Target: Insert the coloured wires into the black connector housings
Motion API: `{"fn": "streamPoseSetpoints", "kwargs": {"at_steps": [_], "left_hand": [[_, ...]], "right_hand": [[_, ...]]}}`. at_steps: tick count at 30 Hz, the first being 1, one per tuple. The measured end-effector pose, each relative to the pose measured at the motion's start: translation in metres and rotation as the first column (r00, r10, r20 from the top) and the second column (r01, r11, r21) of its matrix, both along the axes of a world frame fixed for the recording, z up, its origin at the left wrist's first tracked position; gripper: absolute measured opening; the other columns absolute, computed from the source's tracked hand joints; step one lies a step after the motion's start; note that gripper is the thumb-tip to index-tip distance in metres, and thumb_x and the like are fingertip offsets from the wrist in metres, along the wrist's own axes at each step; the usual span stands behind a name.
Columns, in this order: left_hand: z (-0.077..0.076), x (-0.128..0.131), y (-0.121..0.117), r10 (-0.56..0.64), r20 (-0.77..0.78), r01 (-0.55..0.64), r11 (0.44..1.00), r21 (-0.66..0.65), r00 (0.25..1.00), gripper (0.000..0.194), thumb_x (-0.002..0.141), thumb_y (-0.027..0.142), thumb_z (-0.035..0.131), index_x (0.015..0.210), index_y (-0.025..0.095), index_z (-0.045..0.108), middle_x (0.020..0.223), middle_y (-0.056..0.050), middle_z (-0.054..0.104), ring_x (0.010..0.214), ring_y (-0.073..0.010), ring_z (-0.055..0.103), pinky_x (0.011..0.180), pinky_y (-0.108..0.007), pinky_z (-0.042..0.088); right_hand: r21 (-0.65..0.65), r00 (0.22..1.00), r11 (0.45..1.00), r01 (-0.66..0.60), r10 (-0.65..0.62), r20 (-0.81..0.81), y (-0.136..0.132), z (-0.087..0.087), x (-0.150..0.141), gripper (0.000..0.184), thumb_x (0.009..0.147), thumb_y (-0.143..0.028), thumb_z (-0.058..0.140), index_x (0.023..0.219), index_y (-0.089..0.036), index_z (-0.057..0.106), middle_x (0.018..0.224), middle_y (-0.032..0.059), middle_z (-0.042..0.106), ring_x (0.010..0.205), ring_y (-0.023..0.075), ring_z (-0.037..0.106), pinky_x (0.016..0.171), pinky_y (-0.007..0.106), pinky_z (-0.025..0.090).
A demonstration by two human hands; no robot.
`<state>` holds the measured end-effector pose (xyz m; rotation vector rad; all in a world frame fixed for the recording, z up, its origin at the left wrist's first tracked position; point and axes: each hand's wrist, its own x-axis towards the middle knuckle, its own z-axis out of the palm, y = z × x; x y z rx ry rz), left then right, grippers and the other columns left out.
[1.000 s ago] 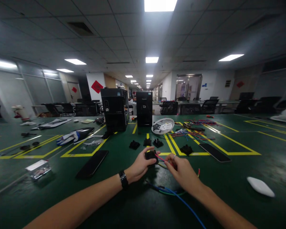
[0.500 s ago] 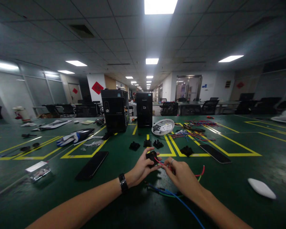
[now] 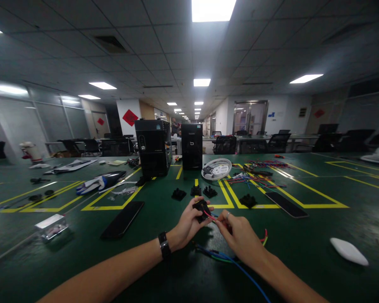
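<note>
My left hand point(image 3: 189, 224) is closed round a small black connector block point(image 3: 201, 209), held just above the green table point(image 3: 303, 248). My right hand point(image 3: 236, 235) pinches a thin red wire point(image 3: 210, 216) whose end meets the block. Its other end point(image 3: 265, 235) curls out to the right of that hand. Blue and green wires point(image 3: 221, 255) lie on the table under my hands. A black watch sits on my left wrist.
Several black connector blocks point(image 3: 194, 192) lie ahead, with two phones point(image 3: 123, 219) point(image 3: 286, 204), a white basket point(image 3: 216, 168), a wire bundle point(image 3: 255, 176), two black computer towers point(image 3: 153, 147), a clear box point(image 3: 52, 226) and a white object point(image 3: 349, 251).
Both hands have stayed close together on the block and red wire, shifting slightly. The red wire's free end has swung a little at the right of my right hand.
</note>
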<state>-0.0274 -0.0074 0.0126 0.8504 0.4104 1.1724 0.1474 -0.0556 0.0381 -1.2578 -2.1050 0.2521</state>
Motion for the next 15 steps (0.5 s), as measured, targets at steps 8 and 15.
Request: {"fn": "streamPoseSetpoints", "kwargs": {"at_steps": [8,15], "left_hand": [[-0.002,0.001,-0.002,0.181,-0.276,-0.134,0.975,0.179,0.944,0.037,0.082,0.039,0.061,0.112,0.023,0.048,0.123,-0.01,0.056,0.1,-0.0214,0.061,0.082,-0.037,0.053],[-0.004,0.002,0.002,0.381,-0.392,-0.184,0.871,0.455,0.837,0.027,0.087,0.037,0.053,0.108,0.021,0.049,0.106,-0.008,0.059,0.082,-0.0175,0.063,0.077,-0.031,0.05]], "right_hand": [[-0.033,0.995,0.999,-0.038,0.041,0.091,-0.006,0.003,-0.006,0.023,0.095,-0.031,0.039,0.083,-0.02,0.055,0.072,0.0026,0.066,0.063,0.0172,0.061,0.057,0.025,0.036],[-0.04,0.983,0.998,-0.037,0.044,0.179,0.005,-0.014,-0.003,0.022,0.095,-0.034,0.039,0.087,-0.023,0.056,0.07,0.0022,0.065,0.063,0.0203,0.063,0.056,0.027,0.036]]}}
